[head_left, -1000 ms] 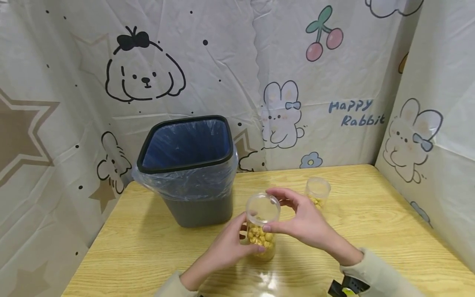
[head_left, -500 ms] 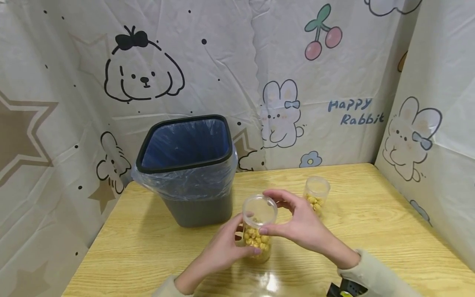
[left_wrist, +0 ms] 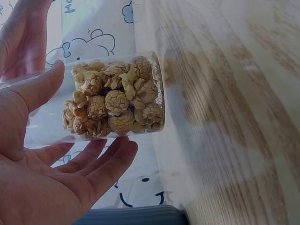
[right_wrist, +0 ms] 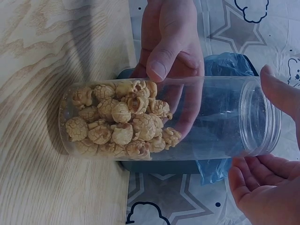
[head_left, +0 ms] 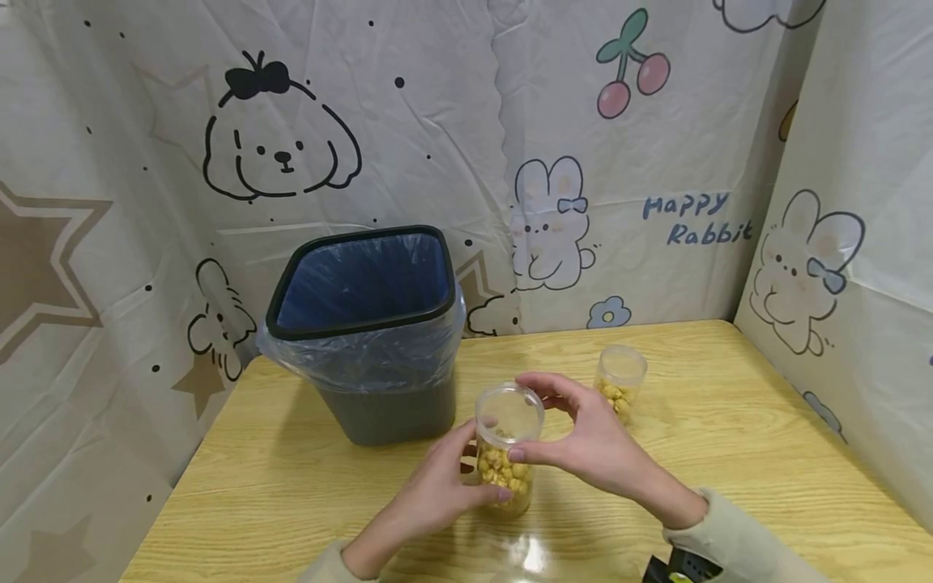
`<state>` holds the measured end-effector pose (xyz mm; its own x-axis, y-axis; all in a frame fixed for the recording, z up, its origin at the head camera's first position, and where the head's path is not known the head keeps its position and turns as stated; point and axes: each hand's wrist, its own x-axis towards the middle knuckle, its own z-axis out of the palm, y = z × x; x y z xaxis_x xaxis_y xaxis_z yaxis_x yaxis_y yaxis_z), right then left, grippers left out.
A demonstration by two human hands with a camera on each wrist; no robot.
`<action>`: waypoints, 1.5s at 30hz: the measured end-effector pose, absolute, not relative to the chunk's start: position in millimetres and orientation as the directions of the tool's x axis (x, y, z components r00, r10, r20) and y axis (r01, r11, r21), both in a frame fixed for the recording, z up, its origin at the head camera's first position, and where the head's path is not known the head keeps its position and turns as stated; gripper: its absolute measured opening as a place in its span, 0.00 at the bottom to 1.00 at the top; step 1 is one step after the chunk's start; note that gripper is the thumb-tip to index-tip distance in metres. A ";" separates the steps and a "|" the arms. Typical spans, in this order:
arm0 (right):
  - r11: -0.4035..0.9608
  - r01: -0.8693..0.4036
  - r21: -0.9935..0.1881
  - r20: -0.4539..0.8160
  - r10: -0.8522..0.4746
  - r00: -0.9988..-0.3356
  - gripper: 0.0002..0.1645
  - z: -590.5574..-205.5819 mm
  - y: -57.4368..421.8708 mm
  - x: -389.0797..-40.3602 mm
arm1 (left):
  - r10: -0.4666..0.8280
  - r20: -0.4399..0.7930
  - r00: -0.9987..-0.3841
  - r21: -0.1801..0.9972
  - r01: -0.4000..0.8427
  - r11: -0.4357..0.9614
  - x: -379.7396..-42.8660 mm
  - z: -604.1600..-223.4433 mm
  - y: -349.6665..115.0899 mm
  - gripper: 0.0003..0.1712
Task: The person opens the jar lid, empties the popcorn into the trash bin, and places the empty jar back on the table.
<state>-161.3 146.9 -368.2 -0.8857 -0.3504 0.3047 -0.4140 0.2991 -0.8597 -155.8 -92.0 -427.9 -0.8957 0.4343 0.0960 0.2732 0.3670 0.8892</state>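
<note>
A clear plastic jar [head_left: 504, 478], partly filled with golden caramel popcorn [right_wrist: 122, 117], stands upright in the middle of the table. My left hand [head_left: 437, 486] grips its lower side, thumb in front and fingers behind. Around the ringed top of the jar [right_wrist: 260, 117] my right hand [head_left: 601, 441] curves, with the thumb on the near side and fingertips on the far side. In the left wrist view, popcorn [left_wrist: 112, 98] fills the base end, which sits right by the wood surface.
A shorter clear jar [head_left: 623, 368] with popcorn stands behind my right hand. To the back left is a grey bin [head_left: 397, 417] with a clear liner and black rim. Printed cloth [head_left: 437, 121] hangs behind the wooden table [head_left: 248, 494].
Both hands and the jar have shifted slightly left, then held nearly still. More of the shorter jar's popcorn shows past my right hand.
</note>
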 end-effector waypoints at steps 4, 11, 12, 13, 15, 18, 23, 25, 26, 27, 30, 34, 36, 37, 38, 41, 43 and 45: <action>0.297 -0.413 -0.861 0.303 -0.352 -0.885 0.49 -369.4 146.8 -161.2 | 0.435 0.102 -0.895 0.887 0.279 0.367 -155.0 -429.0 -92.9 0.47; 0.311 -0.412 -0.856 0.294 -0.361 -0.885 0.49 -370.3 146.4 -161.3 | 0.428 0.097 -0.899 0.888 0.273 0.371 -154.8 -431.0 -94.6 0.46; 0.316 -0.412 -0.854 0.292 -0.363 -0.885 0.50 -370.2 146.3 -161.4 | 0.427 0.096 -0.899 0.889 0.270 0.369 -154.7 -431.3 -94.7 0.46; 0.321 -0.414 -0.852 0.292 -0.366 -0.884 0.50 -370.0 146.2 -161.5 | 0.428 0.094 -0.899 0.892 0.267 0.365 -154.5 -431.6 -94.9 0.46; 0.327 -0.417 -0.848 0.290 -0.373 -0.881 0.51 -369.1 145.6 -161.8 | 0.430 0.090 -0.898 0.898 0.260 0.355 -153.9 -432.2 -95.2 0.45; 0.339 -0.427 -0.838 0.291 -0.384 -0.876 0.52 -367.7 143.9 -162.6 | 0.433 0.084 -0.898 0.903 0.252 0.348 -153.7 -432.9 -96.0 0.43; 0.348 -0.418 -0.839 0.276 -0.389 -0.879 0.52 -366.3 139.1 -164.6 | 0.435 0.063 -0.898 0.920 0.222 0.323 -154.3 -434.1 -97.2 0.42; 0.344 -0.413 -0.843 0.272 -0.389 -0.880 0.51 -366.4 137.3 -165.0 | 0.440 0.055 -0.896 0.929 0.208 0.306 -154.4 -434.7 -97.5 0.43; 0.342 -0.414 -0.844 0.273 -0.390 -0.879 0.52 -366.6 136.4 -165.2 | 0.443 0.054 -0.895 0.932 0.205 0.300 -154.4 -435.0 -97.7 0.43; 0.340 -0.415 -0.844 0.275 -0.391 -0.879 0.52 -366.8 135.7 -165.3 | 0.446 0.054 -0.894 0.934 0.202 0.293 -154.5 -435.3 -97.9 0.44; 0.341 -0.425 -0.838 0.283 -0.393 -0.875 0.53 -367.3 133.4 -165.6 | 0.452 0.048 -0.891 0.938 0.196 0.287 -154.7 -435.9 -98.9 0.44; 0.356 -0.430 -0.830 0.283 -0.395 -0.874 0.55 -367.4 129.9 -165.9 | 0.457 0.047 -0.888 0.935 0.200 0.294 -154.7 -436.5 -100.9 0.45; 0.364 -0.423 -0.830 0.274 -0.393 -0.878 0.55 -367.2 128.3 -165.5 | 0.460 0.053 -0.886 0.929 0.213 0.304 -154.8 -436.8 -101.6 0.46; 0.367 -0.420 -0.830 0.271 -0.392 -0.879 0.55 -367.2 127.7 -165.4 | 0.462 0.058 -0.885 0.925 0.221 0.308 -154.8 -437.0 -101.8 0.47; 0.369 -0.414 -0.832 0.266 -0.389 -0.882 0.55 -367.2 127.2 -165.1 | 0.463 0.062 -0.884 0.923 0.227 0.311 -154.8 -437.0 -101.9 0.47; 0.377 -0.408 -0.832 0.261 -0.382 -0.886 0.55 -367.3 126.1 -164.3 | 0.464 0.068 -0.883 0.913 0.242 0.328 -156.0 -437.3 -100.0 0.50; 0.379 -0.413 -0.828 0.267 -0.381 -0.885 0.54 -367.6 125.6 -164.1 | 0.458 0.076 -0.886 0.909 0.250 0.333 -156.8 -438.1 -97.6 0.52; 0.378 -0.420 -0.825 0.275 -0.380 -0.883 0.54 -367.6 125.0 -163.8 | 0.444 0.081 -0.892 0.905 0.253 0.343 -157.8 -439.0 -94.7 0.53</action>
